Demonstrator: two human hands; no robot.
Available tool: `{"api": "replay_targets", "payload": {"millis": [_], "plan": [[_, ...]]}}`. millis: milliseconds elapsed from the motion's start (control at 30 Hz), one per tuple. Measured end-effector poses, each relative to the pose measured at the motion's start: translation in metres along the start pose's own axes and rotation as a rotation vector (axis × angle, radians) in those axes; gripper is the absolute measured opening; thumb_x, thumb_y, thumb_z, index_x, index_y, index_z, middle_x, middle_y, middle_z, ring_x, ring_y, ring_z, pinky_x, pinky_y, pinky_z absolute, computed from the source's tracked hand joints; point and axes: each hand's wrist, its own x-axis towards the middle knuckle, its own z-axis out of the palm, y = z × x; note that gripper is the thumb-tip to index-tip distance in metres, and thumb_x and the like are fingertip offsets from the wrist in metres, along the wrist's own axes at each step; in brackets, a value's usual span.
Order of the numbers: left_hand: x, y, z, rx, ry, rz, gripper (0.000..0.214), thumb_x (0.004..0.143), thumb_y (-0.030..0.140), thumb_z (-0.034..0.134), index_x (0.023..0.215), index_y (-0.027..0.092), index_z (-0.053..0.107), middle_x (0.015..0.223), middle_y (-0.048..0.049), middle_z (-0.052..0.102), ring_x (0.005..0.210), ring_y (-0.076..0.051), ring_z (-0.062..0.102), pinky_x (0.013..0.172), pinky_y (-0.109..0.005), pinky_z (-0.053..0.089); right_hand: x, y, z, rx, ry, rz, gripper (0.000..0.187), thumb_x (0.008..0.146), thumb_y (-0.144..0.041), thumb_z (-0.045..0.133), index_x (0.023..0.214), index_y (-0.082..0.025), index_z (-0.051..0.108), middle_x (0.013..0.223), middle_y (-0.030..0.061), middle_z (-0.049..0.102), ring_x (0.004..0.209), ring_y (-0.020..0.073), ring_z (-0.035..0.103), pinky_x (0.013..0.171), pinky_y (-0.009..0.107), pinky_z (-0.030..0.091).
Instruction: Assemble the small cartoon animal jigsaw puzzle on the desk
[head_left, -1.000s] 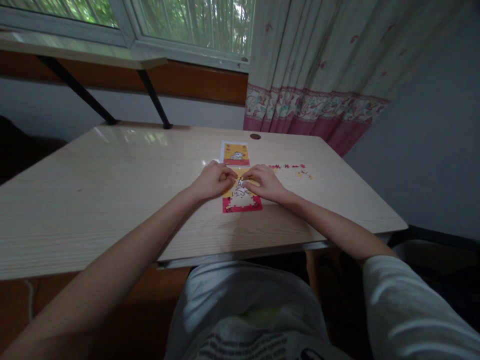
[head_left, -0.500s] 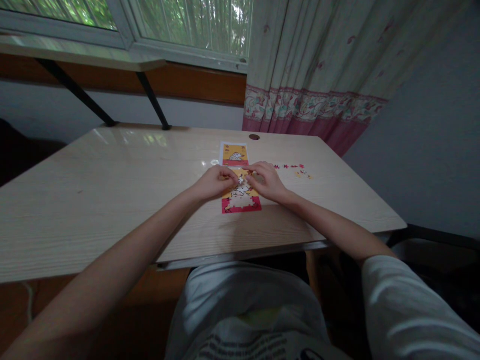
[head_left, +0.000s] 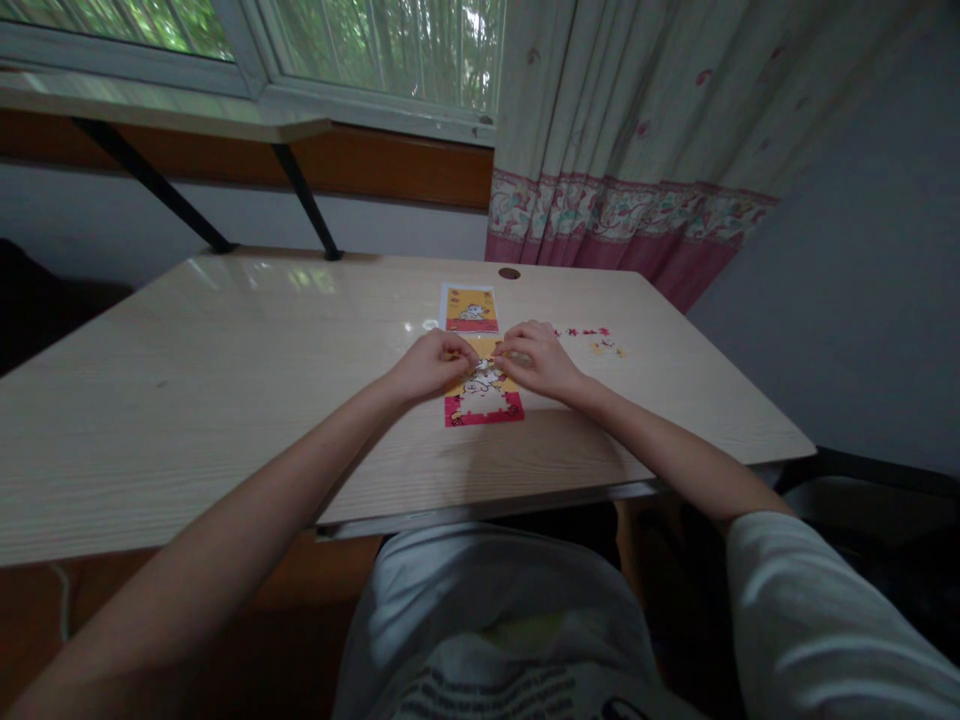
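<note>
A partly built jigsaw puzzle (head_left: pixel 484 398), yellow with a white cartoon animal and a red lower border, lies on the wooden table (head_left: pixel 225 370). My left hand (head_left: pixel 431 364) rests curled at the puzzle's upper left, fingertips pinched together over its top part. My right hand (head_left: pixel 538 358) is curled at the upper right, its fingertips meeting the left hand's over the same spot. What the fingers pinch is too small to name. A small reference picture card (head_left: pixel 470 308) with the same yellow and red image lies just beyond the hands.
Several loose puzzle pieces (head_left: pixel 592 340) are scattered right of my right hand. A round cable hole (head_left: pixel 509 273) is near the table's far edge. A flowered curtain (head_left: pixel 622 140) hangs at the back right, beside a window (head_left: pixel 337 50).
My right hand has drawn slightly back and curled tighter toward the left hand's fingertips. The left hand and the puzzle have stayed in place.
</note>
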Motion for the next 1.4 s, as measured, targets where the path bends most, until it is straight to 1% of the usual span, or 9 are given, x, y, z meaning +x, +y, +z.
{"api": "replay_targets", "payload": {"millis": [100,200,300,400,567,700,833,1167,1400], "plan": [[0.0,-0.003,-0.002,0.139,0.034,0.069,0.021,0.076,0.02,0.056,0.082,0.017,0.076,0.084,-0.0078,0.074,0.081,-0.02,0.062,0.084,-0.036,0.044,-0.001,0.002,-0.003,-0.011,-0.035,0.022,0.015,0.088,-0.031,0.061,0.087,-0.021,0.072,0.091,0.006,0.068,0.091,0.022,0.055,0.081,0.037,0.033],[-0.001,-0.006,-0.004,0.345,0.022,0.152,0.028,0.078,0.017,0.052,0.091,0.018,0.077,0.088,-0.0084,0.071,0.086,-0.022,0.058,0.091,-0.042,0.04,-0.003,0.005,-0.003,-0.011,-0.077,0.055,0.015,0.087,-0.031,0.063,0.084,-0.02,0.072,0.089,0.0061,0.068,0.09,0.0218,0.056,0.08,0.036,0.033],[-0.003,-0.006,-0.004,0.5,-0.026,0.193,0.035,0.079,0.014,0.049,0.099,0.022,0.077,0.092,-0.0085,0.067,0.09,-0.024,0.053,0.089,-0.043,0.04,-0.004,0.009,-0.001,-0.006,-0.13,0.072,0.015,0.086,-0.032,0.064,0.083,-0.02,0.072,0.088,0.0061,0.068,0.091,0.022,0.056,0.082,0.035,0.034],[-0.003,-0.007,-0.003,0.578,-0.078,0.213,0.04,0.08,0.013,0.047,0.105,0.026,0.075,0.095,-0.0081,0.064,0.092,-0.025,0.05,0.086,-0.042,0.039,-0.005,0.009,0.0,0.007,-0.166,0.084,0.015,0.085,-0.033,0.065,0.083,-0.021,0.073,0.089,0.0062,0.068,0.093,0.0222,0.056,0.084,0.036,0.034],[-0.003,-0.008,-0.001,0.628,-0.118,0.231,0.041,0.083,0.015,0.047,0.11,0.031,0.074,0.097,-0.0076,0.062,0.092,-0.024,0.048,0.084,-0.041,0.038,-0.004,0.009,0.0,0.011,-0.17,0.096,0.014,0.084,-0.032,0.067,0.085,-0.02,0.073,0.092,0.0068,0.069,0.095,0.0229,0.058,0.086,0.037,0.036],[-0.004,-0.009,-0.001,0.644,-0.127,0.242,0.04,0.085,0.016,0.046,0.11,0.031,0.074,0.097,-0.0079,0.061,0.093,-0.024,0.048,0.084,-0.041,0.038,-0.005,0.01,-0.001,0.02,-0.175,0.056,0.013,0.085,-0.029,0.065,0.09,-0.019,0.073,0.094,0.0076,0.069,0.096,0.0224,0.058,0.086,0.036,0.037],[-0.005,-0.008,-0.001,0.654,-0.135,0.249,0.041,0.085,0.016,0.046,0.112,0.032,0.073,0.099,-0.0081,0.062,0.095,-0.025,0.048,0.085,-0.042,0.037,-0.004,0.008,-0.004,0.017,-0.217,0.0,0.015,0.087,-0.027,0.062,0.091,-0.02,0.074,0.093,0.0079,0.068,0.094,0.0219,0.058,0.085,0.035,0.036],[-0.007,0.001,-0.001,0.691,-0.148,0.251,0.041,0.087,0.016,0.046,0.113,0.031,0.073,0.099,-0.0089,0.062,0.094,-0.025,0.048,0.082,-0.041,0.037,-0.004,0.009,-0.005,-0.015,-0.27,-0.037,0.018,0.089,-0.027,0.059,0.091,-0.018,0.074,0.094,0.0088,0.069,0.092,0.0218,0.058,0.084,0.035,0.034],[-0.009,0.004,0.001,0.743,-0.128,0.288,0.036,0.088,0.018,0.047,0.11,0.031,0.074,0.1,-0.009,0.063,0.097,-0.026,0.047,0.08,-0.04,0.035,-0.001,0.004,-0.012,-0.049,-0.319,-0.068,0.017,0.088,-0.024,0.058,0.091,-0.018,0.074,0.096,0.0089,0.069,0.095,0.0225,0.059,0.085,0.035,0.034]]}}
